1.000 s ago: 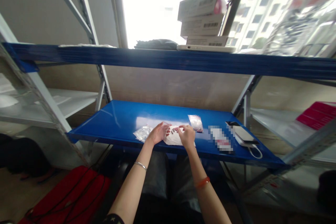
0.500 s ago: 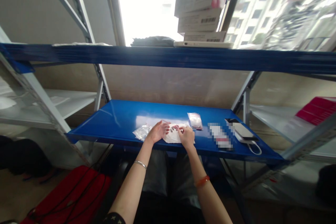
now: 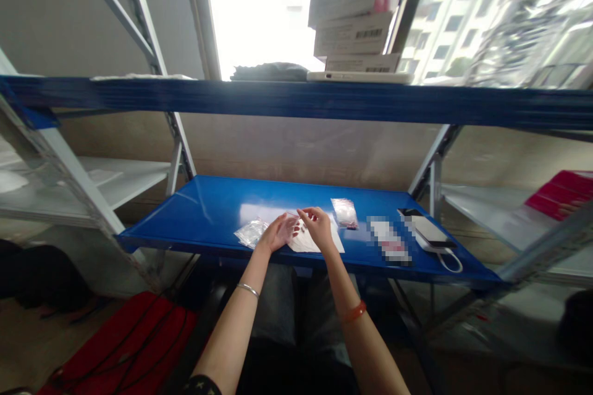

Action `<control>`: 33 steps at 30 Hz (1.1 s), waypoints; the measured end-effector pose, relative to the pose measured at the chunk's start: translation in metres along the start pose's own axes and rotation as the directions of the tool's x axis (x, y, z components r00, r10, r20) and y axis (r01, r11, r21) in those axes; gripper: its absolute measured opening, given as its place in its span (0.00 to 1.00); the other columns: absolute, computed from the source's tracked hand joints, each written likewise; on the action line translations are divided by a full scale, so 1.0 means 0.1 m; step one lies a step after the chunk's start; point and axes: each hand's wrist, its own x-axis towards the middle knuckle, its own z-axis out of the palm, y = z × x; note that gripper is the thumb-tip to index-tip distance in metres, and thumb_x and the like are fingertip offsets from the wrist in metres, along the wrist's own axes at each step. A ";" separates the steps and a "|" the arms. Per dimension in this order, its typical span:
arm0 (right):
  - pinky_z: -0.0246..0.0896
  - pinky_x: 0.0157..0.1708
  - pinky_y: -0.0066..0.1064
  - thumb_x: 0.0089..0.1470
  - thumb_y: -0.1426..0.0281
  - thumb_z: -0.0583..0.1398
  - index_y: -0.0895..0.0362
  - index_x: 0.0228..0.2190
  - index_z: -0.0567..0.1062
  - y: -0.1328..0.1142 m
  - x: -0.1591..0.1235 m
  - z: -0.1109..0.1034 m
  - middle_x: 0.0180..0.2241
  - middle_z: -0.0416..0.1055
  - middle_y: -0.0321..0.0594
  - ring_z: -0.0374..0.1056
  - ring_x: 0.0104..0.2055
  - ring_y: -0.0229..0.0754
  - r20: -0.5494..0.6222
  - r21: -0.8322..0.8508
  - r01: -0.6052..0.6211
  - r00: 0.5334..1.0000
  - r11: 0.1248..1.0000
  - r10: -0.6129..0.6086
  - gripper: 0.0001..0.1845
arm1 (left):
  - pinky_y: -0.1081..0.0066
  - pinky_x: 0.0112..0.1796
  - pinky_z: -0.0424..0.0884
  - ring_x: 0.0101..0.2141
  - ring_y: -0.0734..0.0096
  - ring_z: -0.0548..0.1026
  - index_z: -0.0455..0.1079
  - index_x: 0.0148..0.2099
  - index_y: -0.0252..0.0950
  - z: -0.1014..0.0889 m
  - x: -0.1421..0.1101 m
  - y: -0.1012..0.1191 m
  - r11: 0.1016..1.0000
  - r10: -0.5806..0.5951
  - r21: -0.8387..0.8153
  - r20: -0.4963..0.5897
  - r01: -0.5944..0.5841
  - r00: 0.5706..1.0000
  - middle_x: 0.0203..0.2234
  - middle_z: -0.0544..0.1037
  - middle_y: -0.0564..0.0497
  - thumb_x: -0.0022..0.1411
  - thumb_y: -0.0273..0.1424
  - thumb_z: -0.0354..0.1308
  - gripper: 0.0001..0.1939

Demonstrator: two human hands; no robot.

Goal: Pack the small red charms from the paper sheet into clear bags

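"What just changed?"
"Your right hand (image 3: 317, 226) has lifted off the white sheet (image 3: 306, 243): narrow pinch, can't tell if it holds anything."
"My left hand (image 3: 278, 233)?"
"Wide open at the sheet's edge, near the clear bag (image 3: 251, 233) on the blue shelf (image 3: 194, 216)."

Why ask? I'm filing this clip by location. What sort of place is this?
It is probably a small stockroom or packing area. A blue-and-grey metal shelving rack fills the view, stacked barcoded cartons sit on its upper shelf, and small clear plastic bags lie on the blue shelf below.
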 end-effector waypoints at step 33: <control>0.56 0.33 0.28 0.50 0.67 0.58 0.57 0.32 0.75 0.62 -0.30 0.05 0.31 0.67 0.40 0.65 0.31 0.39 -0.013 -0.429 -0.198 0.977 0.881 0.213 0.08 | 0.73 0.31 0.66 0.26 0.72 0.72 0.72 0.44 0.21 0.07 -0.04 0.01 1.000 -0.016 -0.025 0.083 0.018 0.996 0.26 0.78 0.44 0.64 0.38 0.47 0.23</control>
